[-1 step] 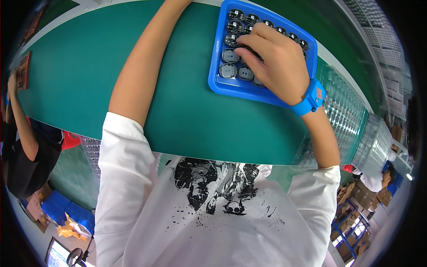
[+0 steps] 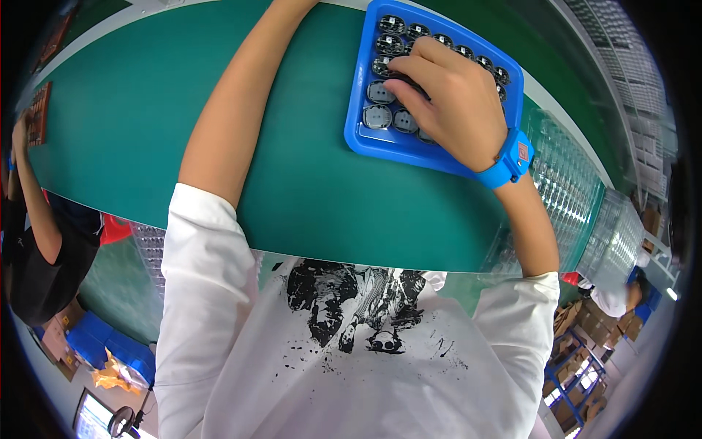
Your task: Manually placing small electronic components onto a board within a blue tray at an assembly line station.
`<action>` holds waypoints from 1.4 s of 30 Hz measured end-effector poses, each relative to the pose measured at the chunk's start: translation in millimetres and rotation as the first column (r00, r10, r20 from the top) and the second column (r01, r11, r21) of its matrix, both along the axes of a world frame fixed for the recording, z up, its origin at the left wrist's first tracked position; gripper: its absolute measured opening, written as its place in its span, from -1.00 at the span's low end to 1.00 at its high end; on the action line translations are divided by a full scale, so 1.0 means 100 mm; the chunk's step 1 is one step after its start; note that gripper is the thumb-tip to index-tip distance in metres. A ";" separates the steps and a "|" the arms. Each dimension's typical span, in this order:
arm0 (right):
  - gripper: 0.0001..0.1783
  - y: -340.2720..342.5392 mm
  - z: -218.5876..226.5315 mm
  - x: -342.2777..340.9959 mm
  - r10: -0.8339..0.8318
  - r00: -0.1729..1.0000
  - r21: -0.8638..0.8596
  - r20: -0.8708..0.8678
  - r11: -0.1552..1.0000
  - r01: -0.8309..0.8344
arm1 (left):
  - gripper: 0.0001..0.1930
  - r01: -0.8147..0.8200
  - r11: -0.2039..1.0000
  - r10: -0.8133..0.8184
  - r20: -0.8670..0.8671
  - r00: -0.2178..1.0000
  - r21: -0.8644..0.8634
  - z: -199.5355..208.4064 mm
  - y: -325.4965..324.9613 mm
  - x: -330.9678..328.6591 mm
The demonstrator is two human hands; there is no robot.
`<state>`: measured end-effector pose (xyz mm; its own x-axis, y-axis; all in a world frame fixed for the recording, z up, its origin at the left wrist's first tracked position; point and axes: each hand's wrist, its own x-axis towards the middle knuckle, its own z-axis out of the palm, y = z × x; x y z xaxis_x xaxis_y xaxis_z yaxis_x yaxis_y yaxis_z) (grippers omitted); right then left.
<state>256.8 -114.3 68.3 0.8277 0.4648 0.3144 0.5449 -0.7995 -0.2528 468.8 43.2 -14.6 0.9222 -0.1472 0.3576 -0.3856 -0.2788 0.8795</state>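
A blue plastic tray lies on the far part of the table, holding rows of small round parts. Some parts, like this round part, show a black face with circuitry. Nearer ones, such as this grey part, have a grey face. Over the tray, my right hand wears a blue wrist strap. Its thumb and index finger are bent around a dark round part, mostly hidden under the hand. My left forearm reaches past the top edge, where the left hand is out of sight.
The green table spans the view. Clear plastic blister trays are stacked on the right. At the far left another person's arm reaches to a brown slotted rack. Blue bins stand on the floor behind.
The blue tray has shifted very slightly right and down. My right hand has barely moved and stays over the parts.
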 end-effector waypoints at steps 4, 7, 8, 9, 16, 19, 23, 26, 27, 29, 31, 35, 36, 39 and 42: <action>-0.84 0.04 -0.09 0.06 -0.027 0.998 -0.077 -0.050 0.997 0.023 | -0.80 0.009 0.999 -0.005 0.070 0.998 -0.046 0.03 -0.02 -0.04; -0.88 0.06 -0.04 0.07 -0.023 0.997 -0.060 -0.070 0.998 0.019 | -0.81 0.010 0.998 -0.005 0.066 0.998 -0.069 0.06 -0.03 -0.08; -0.88 0.06 -0.02 0.08 -0.012 0.997 -0.062 -0.075 0.998 0.008 | -0.81 -0.002 0.997 0.006 0.061 0.998 -0.071 0.08 -0.03 -0.09; -0.89 0.05 0.02 0.11 0.012 0.995 -0.055 -0.095 0.998 -0.017 | -0.81 -0.006 0.998 0.011 0.080 0.997 -0.069 0.10 -0.03 -0.11; -0.90 0.07 0.17 0.14 0.072 0.985 -0.050 -0.156 0.995 -0.081 | -0.81 -0.044 0.998 0.050 0.132 0.990 -0.052 0.30 0.00 -0.15; -0.90 0.08 0.17 0.14 0.091 0.987 -0.068 -0.134 0.993 -0.101 | -0.80 -0.067 0.997 0.070 0.147 0.987 -0.031 0.29 0.02 -0.11; -0.88 0.08 0.12 0.11 0.053 0.993 -0.041 -0.105 0.998 -0.057 | -0.79 -0.167 0.986 0.160 0.268 0.950 0.003 0.22 -0.03 -0.09; -0.88 0.08 0.11 0.12 0.045 0.994 -0.041 -0.102 0.998 -0.049 | -0.79 -0.169 0.985 0.157 0.255 0.954 0.025 0.21 -0.07 -0.07; -0.88 0.07 0.11 0.13 0.055 0.994 -0.067 -0.096 0.996 -0.062 | -0.79 -0.172 0.985 0.160 0.250 0.955 0.025 0.20 -0.08 -0.07; -0.88 0.08 0.10 0.16 0.065 0.992 -0.079 -0.108 0.994 -0.073 | -0.79 -0.194 0.980 0.179 0.234 0.955 0.041 0.18 -0.08 -0.07; -0.87 0.07 0.10 0.19 0.072 0.990 -0.092 -0.121 0.992 -0.083 | -0.78 -0.186 0.982 0.173 0.220 0.960 0.039 0.16 -0.08 -0.07; -0.88 0.04 0.09 0.24 0.085 0.970 -0.019 -0.228 0.996 -0.092 | -0.78 -0.173 0.985 0.164 0.205 0.965 0.027 0.14 -0.10 -0.11; -0.88 0.04 0.10 0.26 0.096 0.962 -0.004 -0.256 0.995 -0.100 | -0.78 -0.174 0.984 0.165 0.202 0.965 0.027 0.13 -0.09 -0.09; -0.89 0.05 0.14 0.30 0.086 0.946 -0.024 -0.314 0.995 -0.098 | -0.78 -0.185 0.981 0.171 0.213 0.962 0.050 0.11 -0.09 -0.07; -0.89 0.04 0.12 0.28 0.057 0.951 -0.022 -0.304 0.998 -0.067 | -0.78 -0.172 0.984 0.162 0.202 0.966 0.036 0.12 -0.10 -0.10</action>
